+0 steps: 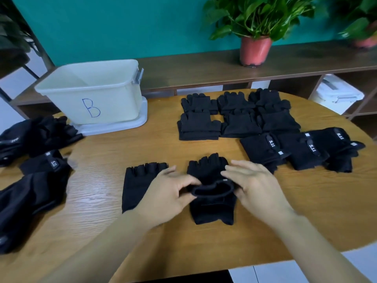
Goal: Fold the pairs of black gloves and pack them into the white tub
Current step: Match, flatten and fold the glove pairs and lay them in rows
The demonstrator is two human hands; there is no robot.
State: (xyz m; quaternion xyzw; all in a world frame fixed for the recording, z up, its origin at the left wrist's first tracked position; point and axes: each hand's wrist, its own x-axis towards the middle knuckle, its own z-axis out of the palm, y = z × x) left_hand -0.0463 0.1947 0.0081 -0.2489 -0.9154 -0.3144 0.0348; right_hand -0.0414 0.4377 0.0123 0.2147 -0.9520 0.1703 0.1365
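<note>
The left hand [173,193] and right hand [255,184] pinch a fingerless glove [212,209] by its cuff; best folded squarely, edges aligned.

I work in what looks like an office or packing room: a wooden table [106,160] before a teal wall [122,27], a white tub [118,103] marked B, potted plants [255,50] on a low wooden shelf unit [193,68], a lidded plastic box [336,94] in its cubby.

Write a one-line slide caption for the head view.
Left hand and right hand pinch a black fingerless fabric glove on the wooden table, white plastic tub behind.
</note>
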